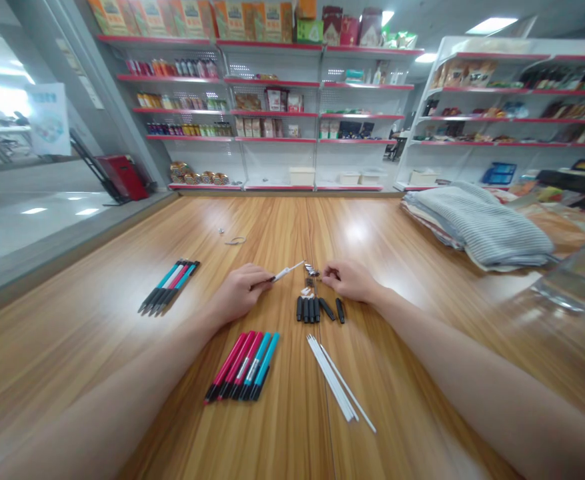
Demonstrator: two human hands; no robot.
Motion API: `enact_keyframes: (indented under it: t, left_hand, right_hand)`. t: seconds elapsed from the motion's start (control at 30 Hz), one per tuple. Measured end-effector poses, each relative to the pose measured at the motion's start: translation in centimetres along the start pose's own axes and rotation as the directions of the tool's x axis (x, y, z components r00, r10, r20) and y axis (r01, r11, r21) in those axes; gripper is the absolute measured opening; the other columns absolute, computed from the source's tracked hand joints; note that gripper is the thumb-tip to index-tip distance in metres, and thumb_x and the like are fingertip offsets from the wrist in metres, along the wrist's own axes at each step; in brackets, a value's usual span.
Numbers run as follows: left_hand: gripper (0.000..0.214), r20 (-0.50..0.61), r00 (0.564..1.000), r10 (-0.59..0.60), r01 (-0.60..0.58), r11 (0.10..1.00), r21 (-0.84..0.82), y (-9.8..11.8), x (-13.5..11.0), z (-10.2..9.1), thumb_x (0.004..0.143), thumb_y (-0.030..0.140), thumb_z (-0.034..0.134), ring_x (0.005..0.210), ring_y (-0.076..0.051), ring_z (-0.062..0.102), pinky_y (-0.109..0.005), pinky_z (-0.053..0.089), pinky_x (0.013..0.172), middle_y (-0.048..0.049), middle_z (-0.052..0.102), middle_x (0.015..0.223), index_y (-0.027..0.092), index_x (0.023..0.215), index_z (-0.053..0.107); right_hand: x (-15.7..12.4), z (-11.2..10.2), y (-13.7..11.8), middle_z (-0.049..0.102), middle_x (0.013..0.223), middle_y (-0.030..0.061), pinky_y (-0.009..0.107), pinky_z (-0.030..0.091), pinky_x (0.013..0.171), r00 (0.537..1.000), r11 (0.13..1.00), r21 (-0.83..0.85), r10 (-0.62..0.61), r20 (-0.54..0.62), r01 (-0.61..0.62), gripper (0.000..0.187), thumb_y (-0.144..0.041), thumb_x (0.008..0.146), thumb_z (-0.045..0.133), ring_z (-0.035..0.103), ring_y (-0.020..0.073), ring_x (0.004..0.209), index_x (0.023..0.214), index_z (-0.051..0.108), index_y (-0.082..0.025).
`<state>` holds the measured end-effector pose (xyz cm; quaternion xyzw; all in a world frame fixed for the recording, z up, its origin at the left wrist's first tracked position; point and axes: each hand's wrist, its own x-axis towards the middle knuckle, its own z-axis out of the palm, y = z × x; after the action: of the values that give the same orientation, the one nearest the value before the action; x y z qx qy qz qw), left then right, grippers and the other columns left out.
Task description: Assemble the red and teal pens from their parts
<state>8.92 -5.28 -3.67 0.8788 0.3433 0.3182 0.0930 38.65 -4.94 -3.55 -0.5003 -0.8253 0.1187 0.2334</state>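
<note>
My left hand (242,291) pinches a pen part, a white barrel (283,273) with a thin tip pointing right and up. Close by on the right, my right hand (351,280) has its thumb and fingers closed together beside a small pile of metal springs or tips (311,269); whether it holds a tiny piece is hard to make out. Below that pile lie small white clips (305,291) and several black grip sleeves (308,310). Nearer me are several white refills (329,380), and to their left several pink and blue pen barrels (245,367).
Several pens (169,287) lie in a row at the left. A ring-shaped tie (235,241) rests farther back. Folded striped cloth (477,223) and a clear container (579,270) occupy the right side. Stocked shelves (277,83) stand beyond the table.
</note>
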Motion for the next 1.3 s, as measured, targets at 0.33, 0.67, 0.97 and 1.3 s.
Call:
enact_keyframes:
  t: [0.33,0.67,0.97,1.3]
  left_hand:
    - [0.021,-0.023,0.999,-0.040,0.043,0.990,0.131,-0.6,0.2,-0.1,0.091,0.024,0.048,0.084,-0.017,0.055,-0.030,0.043,0.077,-0.0060,0.064,0.085,0.017,0.094,0.068]
    - [0.029,-0.065,0.987,-0.144,0.154,0.973,0.172,-1.2,-0.7,-0.1,0.090,0.020,0.043,0.083,-0.016,0.058,-0.027,0.044,0.076,-0.0049,0.063,0.090,0.021,0.101,0.069]
    - [0.028,-0.078,0.982,-0.172,0.181,0.976,0.121,-0.8,-0.8,0.1,0.091,0.026,0.044,0.082,-0.016,0.058,-0.027,0.043,0.075,-0.0047,0.062,0.089,0.022,0.100,0.070]
    - [0.029,-0.091,0.979,-0.182,0.195,0.968,0.159,-1.0,-0.7,0.1,0.091,0.025,0.043,0.080,-0.015,0.057,-0.026,0.044,0.074,-0.0046,0.061,0.088,0.022,0.099,0.071]
  right_hand:
    - [-0.1,-0.4,-0.5,0.055,0.074,0.0016,0.024,0.038,0.060,0.914,0.980,0.095,-0.124,-0.386,0.173,0.006,-0.016,0.084,0.052,0.050,0.0128,0.067,0.079,0.055,-0.017]
    - [-0.8,0.0,-2.9,0.055,0.082,0.0043,0.027,0.042,0.068,0.876,0.978,0.045,-0.162,-0.455,0.205,0.010,-0.014,0.088,0.048,0.053,0.0160,0.077,0.084,0.055,-0.018]
    - [-0.7,0.3,-3.2,0.056,0.081,0.0035,0.026,0.040,0.064,0.887,0.976,-0.020,-0.204,-0.414,0.215,0.008,-0.013,0.086,0.049,0.053,0.0150,0.074,0.083,0.054,-0.019]
    - [-0.7,0.0,-3.3,0.055,0.081,0.0042,0.027,0.040,0.066,0.886,0.979,-0.009,-0.186,-0.425,0.202,0.009,-0.014,0.087,0.047,0.053,0.0162,0.077,0.082,0.052,-0.019]
